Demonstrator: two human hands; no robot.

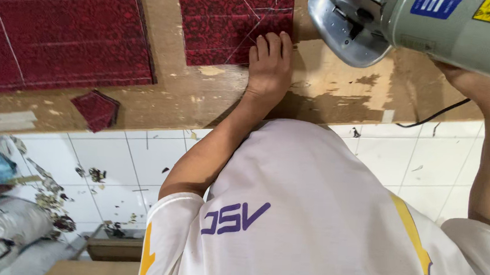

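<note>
While pressed flat, fingers spread, left hand [269, 64] pins red patterned fabric piece [230, 21] near its lower right corner. At two o'clock, electric cloth cutter [414, 26] hangs just beside; right hand [462, 75] mostly hidden beneath, grip unclear.

A worn brown bench [328, 94] with a scuffed, peeling top carries several pieces of dark red patterned fabric. A large red piece [63, 24] marked with thin chalk lines lies flat at one side, a second red piece [224, 18] lies near it with a strip of bare board between them, and a small red scrap [96, 110] sits close to the bench edge. A pale strip of tape [7, 121] is stuck near that edge. The left hand [269, 67] rests flat on the board, fingertips on the second piece's corner.
</note>
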